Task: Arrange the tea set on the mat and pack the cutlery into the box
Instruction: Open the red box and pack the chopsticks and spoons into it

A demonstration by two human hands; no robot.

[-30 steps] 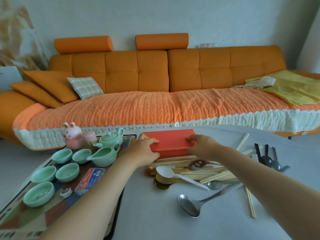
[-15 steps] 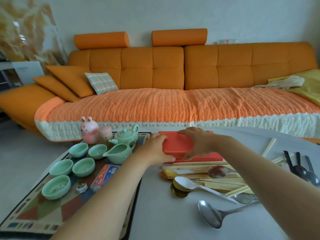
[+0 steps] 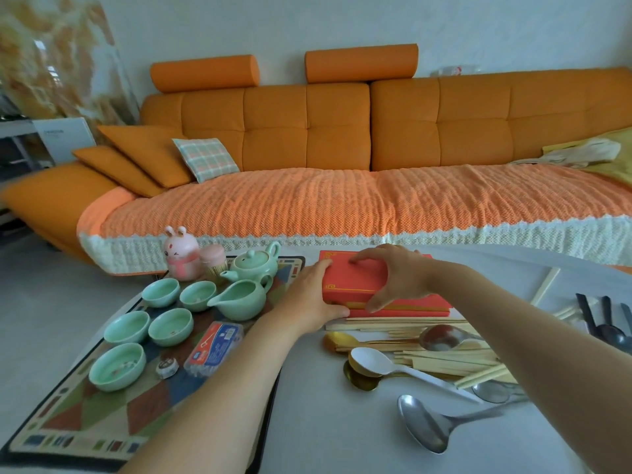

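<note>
Both hands are clamped on the red box (image 3: 352, 280), seen from the head camera. The left hand (image 3: 307, 299) grips its near-left end with the thumb low on the corner. The right hand (image 3: 396, 273) spans the top, fingers over the far edge and thumb on the front face. The box lies at the far side of the surface (image 3: 325, 422), just right of the mat (image 3: 85, 419), and its top half looks shifted off the lower half, so opening it seems to be the step in hand.

Its front edge touches the chopsticks (image 3: 444, 362). A jerk on the top could drag the lower half into that pile, scattering sticks toward the white spoon (image 3: 372, 360) and steel spoon (image 3: 424, 425). A leftward swing could knock the pitcher (image 3: 239, 297) or teapot (image 3: 254, 265), both close by the left hand. Five cups (image 3: 171, 326) sit on the mat already, beside a blue packet (image 3: 215, 347) and a pink bunny (image 3: 181, 253). Dark spoons (image 3: 608, 330) lie at the far right.
</note>
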